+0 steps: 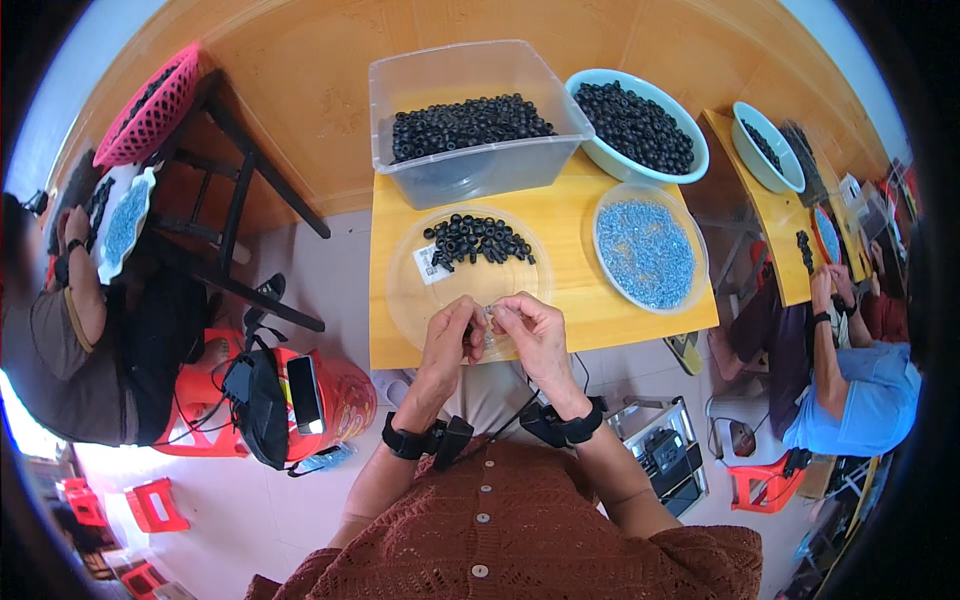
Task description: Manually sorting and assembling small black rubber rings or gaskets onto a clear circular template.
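Observation:
My left hand [452, 338] and my right hand [532, 330] meet at the near edge of a small wooden table [560, 300], fingertips pinched together on a tiny part too small to make out. Just beyond them lies a clear round tray [410, 290] with a heap of small black rings [478, 240]. To the right stands a clear bowl of small blue-silver parts [646, 250]. At the back are a clear plastic bin of black rings [465, 125] and a pale blue bowl of black rings [638, 125].
A person sits at the left with a white tray of parts [125, 222] and a pink basket [155, 105] on a dark stool. Another person [850, 380] works at a second table on the right. A red stool [320, 395] holds a phone and black bag.

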`<state>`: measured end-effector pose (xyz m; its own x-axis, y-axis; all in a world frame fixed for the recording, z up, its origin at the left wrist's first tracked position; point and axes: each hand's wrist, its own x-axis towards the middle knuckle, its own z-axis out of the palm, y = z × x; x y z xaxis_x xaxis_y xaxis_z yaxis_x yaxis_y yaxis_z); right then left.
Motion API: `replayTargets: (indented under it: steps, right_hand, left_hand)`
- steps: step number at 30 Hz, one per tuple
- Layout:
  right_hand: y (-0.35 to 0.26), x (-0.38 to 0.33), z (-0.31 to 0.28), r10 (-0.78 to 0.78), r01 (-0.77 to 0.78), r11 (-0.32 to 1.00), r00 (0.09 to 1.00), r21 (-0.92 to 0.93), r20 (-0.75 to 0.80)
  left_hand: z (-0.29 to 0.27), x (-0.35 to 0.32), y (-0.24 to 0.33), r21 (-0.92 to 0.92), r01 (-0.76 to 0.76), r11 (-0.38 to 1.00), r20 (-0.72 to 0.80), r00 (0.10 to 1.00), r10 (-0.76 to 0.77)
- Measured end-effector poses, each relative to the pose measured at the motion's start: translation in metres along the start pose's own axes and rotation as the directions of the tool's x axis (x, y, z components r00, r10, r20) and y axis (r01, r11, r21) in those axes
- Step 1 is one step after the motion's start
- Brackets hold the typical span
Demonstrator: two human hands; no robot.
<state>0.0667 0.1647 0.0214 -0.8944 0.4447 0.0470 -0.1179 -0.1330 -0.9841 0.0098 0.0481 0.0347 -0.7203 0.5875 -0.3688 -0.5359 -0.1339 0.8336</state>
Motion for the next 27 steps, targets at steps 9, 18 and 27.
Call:
replayTargets:
  steps: [9,18,27]
  right_hand:
    - [0.002,0.004,-0.002,0.097,-0.097,0.995,0.995,0.021,-0.008]
    - [0.011,0.002,0.005,-0.013,0.004,0.99,0.998,-0.141,-0.064]
    - [-0.001,0.002,0.009,-0.425,0.354,0.731,0.905,-0.583,0.016]
  left_hand:
    - [-0.003,0.007,-0.003,0.147,-0.27,0.951,0.017,0.962,0.271]
    - [-0.004,0.006,-0.002,0.276,-0.256,0.927,-0.017,0.963,0.27]
    - [-0.014,0.006,-0.006,0.201,-0.15,0.968,0.013,0.989,0.15]
